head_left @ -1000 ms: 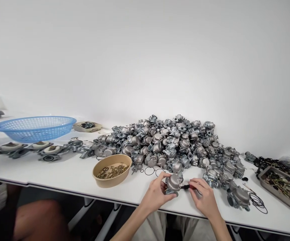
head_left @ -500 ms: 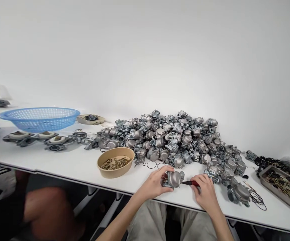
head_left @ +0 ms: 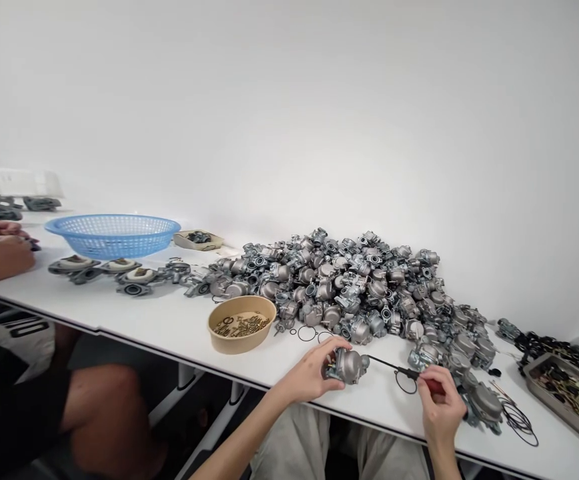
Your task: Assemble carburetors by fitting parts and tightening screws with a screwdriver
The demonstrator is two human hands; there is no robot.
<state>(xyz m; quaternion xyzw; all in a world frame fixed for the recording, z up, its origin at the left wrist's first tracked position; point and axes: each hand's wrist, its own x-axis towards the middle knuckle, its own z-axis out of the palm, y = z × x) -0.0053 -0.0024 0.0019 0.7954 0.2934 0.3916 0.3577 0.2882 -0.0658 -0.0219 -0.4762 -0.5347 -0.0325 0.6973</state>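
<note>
A long white counter (head_left: 179, 327) with a dark front edge runs along a plain white wall (head_left: 289, 113). On it stand one blue oval plastic mesh basket (head_left: 112, 240), one tan oval bowl (head_left: 239, 345) of brass-coloured screws, one small beige tray (head_left: 214, 245) of dark parts and, at far right, one grey rectangular tray (head_left: 562, 405) of mixed small pieces. Three grey metal parts with cream tops (head_left: 137, 275) sit before the basket. The heap of grey metal carburettors (head_left: 349, 287) against the wall holds too many to count.

Two hands work at the near edge. The left hand (head_left: 309, 377) has its fingers gripping one rounded grey metal carburettor (head_left: 350, 367); the right hand (head_left: 442, 400) has its fingers closed around one slim black-shafted, red-handled screwdriver (head_left: 409, 374), which points at the carburettor; I cannot tell whether its tip touches.
</note>
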